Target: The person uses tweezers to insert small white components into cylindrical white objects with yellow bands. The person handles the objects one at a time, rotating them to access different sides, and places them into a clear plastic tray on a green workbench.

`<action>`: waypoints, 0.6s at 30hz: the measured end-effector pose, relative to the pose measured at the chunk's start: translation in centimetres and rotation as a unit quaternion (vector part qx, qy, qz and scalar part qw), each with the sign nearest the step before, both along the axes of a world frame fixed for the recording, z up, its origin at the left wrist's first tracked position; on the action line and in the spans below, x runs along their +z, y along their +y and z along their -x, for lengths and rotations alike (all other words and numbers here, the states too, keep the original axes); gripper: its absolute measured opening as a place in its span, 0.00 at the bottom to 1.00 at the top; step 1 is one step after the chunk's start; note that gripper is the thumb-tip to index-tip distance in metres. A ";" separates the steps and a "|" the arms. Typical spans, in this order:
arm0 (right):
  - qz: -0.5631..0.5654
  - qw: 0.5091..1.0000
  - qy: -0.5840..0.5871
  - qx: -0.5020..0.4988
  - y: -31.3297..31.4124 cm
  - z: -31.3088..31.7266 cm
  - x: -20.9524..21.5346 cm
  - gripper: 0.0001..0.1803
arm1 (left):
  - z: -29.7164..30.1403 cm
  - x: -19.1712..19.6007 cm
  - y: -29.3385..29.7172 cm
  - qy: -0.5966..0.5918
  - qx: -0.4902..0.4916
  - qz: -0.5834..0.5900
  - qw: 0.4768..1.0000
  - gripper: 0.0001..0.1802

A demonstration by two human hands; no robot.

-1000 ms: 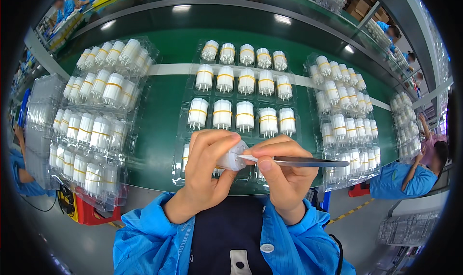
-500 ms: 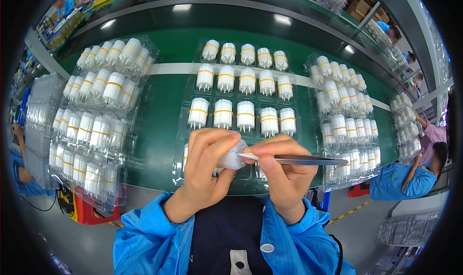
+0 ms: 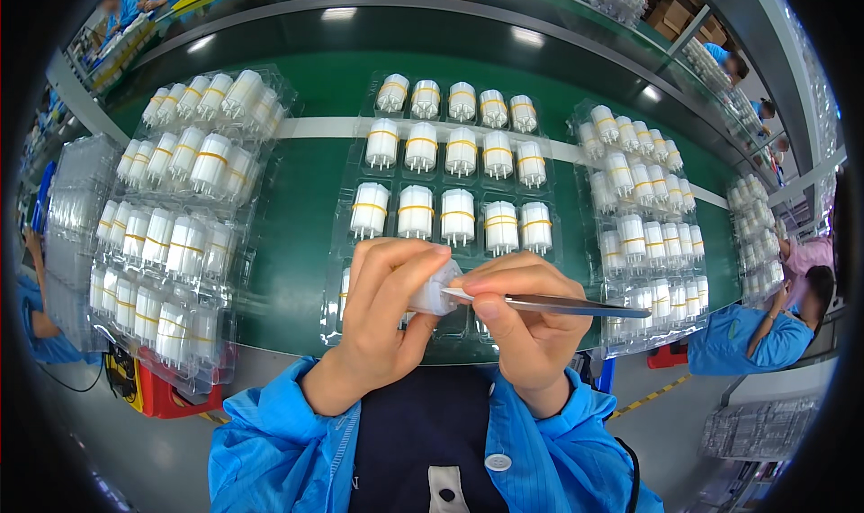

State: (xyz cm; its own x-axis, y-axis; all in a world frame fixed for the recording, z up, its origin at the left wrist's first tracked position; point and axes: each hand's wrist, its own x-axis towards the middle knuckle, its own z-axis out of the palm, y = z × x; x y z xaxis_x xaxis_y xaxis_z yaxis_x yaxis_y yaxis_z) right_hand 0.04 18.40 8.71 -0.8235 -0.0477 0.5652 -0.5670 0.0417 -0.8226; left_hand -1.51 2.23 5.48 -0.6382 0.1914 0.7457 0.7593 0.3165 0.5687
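Observation:
My left hand (image 3: 382, 310) is closed round a white cylindrical part (image 3: 434, 295), whose end faces right, toward my other hand. My right hand (image 3: 531, 310) pinches what look like metal tweezers (image 3: 576, 306). Their pale tip touches or nearly touches the end of the part; the exact contact is too small to make out. Below both hands lies a clear plastic tray (image 3: 553, 229) with rows of white cylinders (image 3: 416, 211), each with a yellow band and metal pins. My hands cover much of its nearest row.
Stacked clear trays of the same cylinders stand on the left (image 3: 184, 243) and right (image 3: 634, 238) of the green table (image 3: 288, 288). A red stool (image 3: 184, 403) is at lower left. Co-workers in blue (image 3: 747, 337) and pink (image 3: 810, 254) sit at the right.
The tweezers' back end has dipped slightly and the right hand has shifted a little left. The left hand keeps its hold on the cylindrical part.

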 end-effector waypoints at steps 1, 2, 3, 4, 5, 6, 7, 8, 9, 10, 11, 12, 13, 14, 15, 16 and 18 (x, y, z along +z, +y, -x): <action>-0.027 1.000 0.009 -0.007 0.0 0.1 0.2 0.07 | 0.0 0.1 -0.1 0.001 0.003 0.008 1.000 0.35; -0.040 0.999 0.016 -0.010 0.0 0.1 0.4 0.07 | 0.1 0.0 -0.1 0.003 0.004 0.014 1.000 0.35; -0.052 0.998 0.022 -0.013 0.0 0.2 0.5 0.07 | 0.1 0.0 -0.1 -0.001 0.002 0.014 1.000 0.35; -0.065 0.997 0.028 -0.016 0.0 0.2 0.5 0.07 | 0.1 0.0 -0.2 -0.004 -0.001 0.014 1.000 0.35; -0.061 0.998 0.014 -0.002 0.1 0.3 0.7 0.08 | 0.2 0.0 -0.2 -0.007 -0.003 0.013 1.000 0.35; -0.058 0.998 0.000 0.013 0.4 0.4 0.9 0.08 | 0.1 0.2 -0.3 -0.017 -0.017 0.013 1.000 0.35; -0.054 0.998 -0.014 0.027 0.7 0.4 1.1 0.08 | 0.0 0.4 -0.5 -0.026 -0.031 0.012 0.999 0.34; -0.027 0.999 -0.006 0.029 0.8 0.5 0.9 0.09 | -0.1 0.4 -0.6 -0.035 -0.045 0.012 0.998 0.34; 0.000 1.000 0.002 0.030 1.0 0.6 0.6 0.09 | -0.2 0.3 -0.7 -0.059 -0.061 -0.006 0.996 0.34; 0.027 0.999 0.010 0.032 1.1 0.6 0.5 0.09 | -0.2 0.1 -0.7 -0.084 -0.077 -0.023 0.993 0.33; 0.016 0.999 0.014 0.034 1.1 0.7 0.5 0.10 | -0.3 -0.1 -0.8 -0.109 -0.094 -0.040 0.989 0.33; 0.004 0.999 0.017 0.035 1.2 0.7 0.7 0.10 | -0.4 -0.2 -0.7 -0.122 -0.103 -0.052 0.986 0.33; -0.007 0.999 0.020 0.037 1.2 0.8 0.8 0.10 | -0.5 -0.2 -0.7 -0.135 -0.113 -0.065 0.982 0.33; -0.015 0.999 0.025 0.038 1.2 0.8 0.8 0.10 | -0.5 -0.3 -0.7 -0.148 -0.122 -0.078 0.978 0.32; -0.022 0.999 0.029 0.040 1.2 0.8 0.8 0.10 | -0.6 -0.3 -0.8 -0.152 -0.126 -0.080 0.977 0.32; -0.030 0.998 0.034 0.042 1.2 0.8 0.8 0.10 | -0.6 -0.4 -0.8 -0.156 -0.129 -0.081 0.976 0.32; -0.041 0.998 0.037 0.034 1.2 0.8 0.8 0.11 | -0.6 -0.4 -0.8 -0.159 -0.134 -0.083 0.975 0.32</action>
State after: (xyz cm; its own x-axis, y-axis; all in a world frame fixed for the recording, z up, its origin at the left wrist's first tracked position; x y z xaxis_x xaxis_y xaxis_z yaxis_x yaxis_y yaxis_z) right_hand -0.79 19.60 9.53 -0.7722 -0.1518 0.6170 -0.6307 0.0664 -0.7732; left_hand -0.90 1.39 5.05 -0.7858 0.2765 0.5532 0.5791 0.0150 0.8151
